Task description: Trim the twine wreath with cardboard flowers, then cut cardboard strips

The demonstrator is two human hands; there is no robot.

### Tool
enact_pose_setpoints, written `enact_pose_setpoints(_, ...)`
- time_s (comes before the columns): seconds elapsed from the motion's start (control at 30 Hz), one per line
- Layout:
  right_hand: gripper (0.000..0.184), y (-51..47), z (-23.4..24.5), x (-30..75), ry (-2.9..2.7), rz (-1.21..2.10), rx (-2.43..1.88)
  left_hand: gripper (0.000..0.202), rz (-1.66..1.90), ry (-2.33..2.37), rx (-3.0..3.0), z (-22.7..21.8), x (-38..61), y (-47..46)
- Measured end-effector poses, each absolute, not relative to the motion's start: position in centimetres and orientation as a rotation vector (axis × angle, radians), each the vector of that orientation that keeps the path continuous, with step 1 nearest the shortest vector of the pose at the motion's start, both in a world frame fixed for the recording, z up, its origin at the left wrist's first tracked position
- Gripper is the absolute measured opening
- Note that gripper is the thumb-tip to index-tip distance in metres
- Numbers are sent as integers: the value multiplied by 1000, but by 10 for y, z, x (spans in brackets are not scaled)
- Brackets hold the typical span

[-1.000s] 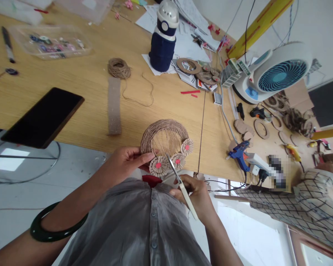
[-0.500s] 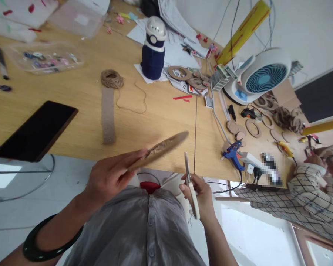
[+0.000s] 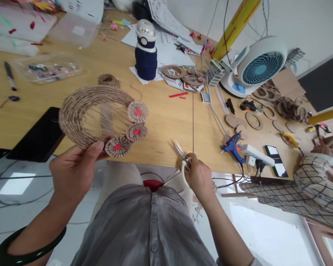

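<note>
My left hand [image 3: 76, 162] grips the lower rim of a twine-wrapped ring [image 3: 74, 111], its flat face turned up toward me. Three pleated cardboard rosettes [image 3: 138, 111] with red centres sit along the ring's right side. Thin strands cross its opening. In my right hand [image 3: 198, 171] is a pair of scissors [image 3: 183, 155] with pale handles, the blades slightly parted and pointing up and left over the table's front edge. Behind the ring lies a ball of twine [image 3: 108, 80], partly hidden. A cardboard strip [image 3: 106, 118] shows through the opening.
A dark tablet [image 3: 34, 136] lies at the left edge. Farther back stand a clear tray of beads [image 3: 48, 68] and a blue bottle [image 3: 145, 55]. On the right are a fan [image 3: 262, 66], a blue glue gun [image 3: 233, 146], a power strip [image 3: 256, 155] and a co-worker's checked sleeve [image 3: 313, 170].
My left hand has moved left and turned the ring from edge-on to face-up, so the rosettes show. My right hand has risen slightly, and the scissors now tilt left.
</note>
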State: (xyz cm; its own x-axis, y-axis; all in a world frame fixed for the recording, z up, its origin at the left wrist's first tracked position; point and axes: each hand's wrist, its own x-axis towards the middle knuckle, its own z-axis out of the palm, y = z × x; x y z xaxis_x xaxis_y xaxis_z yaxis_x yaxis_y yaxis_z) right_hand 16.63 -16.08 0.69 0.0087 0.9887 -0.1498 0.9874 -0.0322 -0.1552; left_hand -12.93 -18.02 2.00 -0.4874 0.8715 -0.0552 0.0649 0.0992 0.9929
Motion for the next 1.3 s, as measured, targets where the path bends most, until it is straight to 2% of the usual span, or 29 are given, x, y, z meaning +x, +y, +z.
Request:
enact_pose_setpoints(0.1,27,-140,4,163,-2251,302,-2100,14,1578,1475,561,22,-122,-177)
enact_pose_setpoints(0.23,35,-114,0,156,-2240,354,-1791,4,1491,1352,407,25,-122,-178)
enact_pose_setpoints(0.4,39,-99,-7,139,-2411,460,-1412,8,1485,1343,336,22,-130,-178)
enact_pose_setpoints(0.5,43,-107,-14,127,-2553,501,-1135,8,1604,1338,295,10,-135,-178)
enact_pose_setpoints(0.63,51,-137,-20,113,-2589,524,-947,19,1748,1301,249,-9,-141,-182)
enact_pose_setpoints(0.87,53,-179,-8,118,-2550,502,-982,10,1734,1299,190,-18,-144,-184)
enact_pose_setpoints(1.1,42,-99,3,126,-2442,378,-1334,10,1722,1260,218,-20,-135,-184)
enact_pose_setpoints(1.3,46,-89,-8,98,-2673,463,-1088,10,1759,1269,177,-20,-137,-191)
